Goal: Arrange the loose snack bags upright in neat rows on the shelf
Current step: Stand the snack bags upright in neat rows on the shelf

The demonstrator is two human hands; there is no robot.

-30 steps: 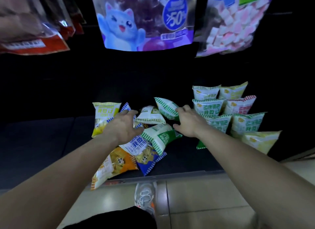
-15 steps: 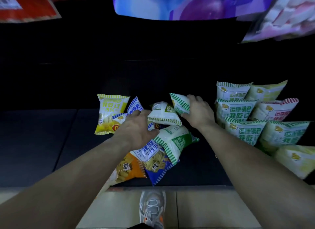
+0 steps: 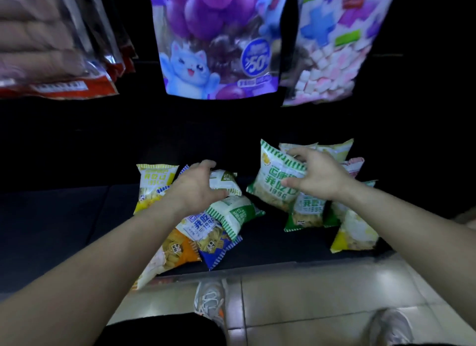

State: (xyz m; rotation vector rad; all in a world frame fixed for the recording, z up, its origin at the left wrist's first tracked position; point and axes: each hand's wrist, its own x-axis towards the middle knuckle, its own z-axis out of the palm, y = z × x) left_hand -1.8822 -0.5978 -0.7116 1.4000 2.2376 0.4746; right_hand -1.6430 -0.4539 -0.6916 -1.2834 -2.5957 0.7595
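fingers (image 3: 298, 153) of right hand (image 3: 318, 177): curled over top edge of green-striped bag (image 3: 273, 183), thumb on its face, bag raised.
fingers (image 3: 206, 164) of left hand (image 3: 195, 188): bent around white bag (image 3: 225, 182) atop loose pile (image 3: 206, 232).
green-striped bag: at 9 o'clock of upright rows (image 3: 353, 229), overlapping them.
loose pile: at 8 o'clock of green-striped bag, on dark shelf (image 3: 64, 216).

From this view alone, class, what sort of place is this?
Probably a shop aisle: snack bags in rows on a low shelf, large packs hanging above, and a tiled floor in front.
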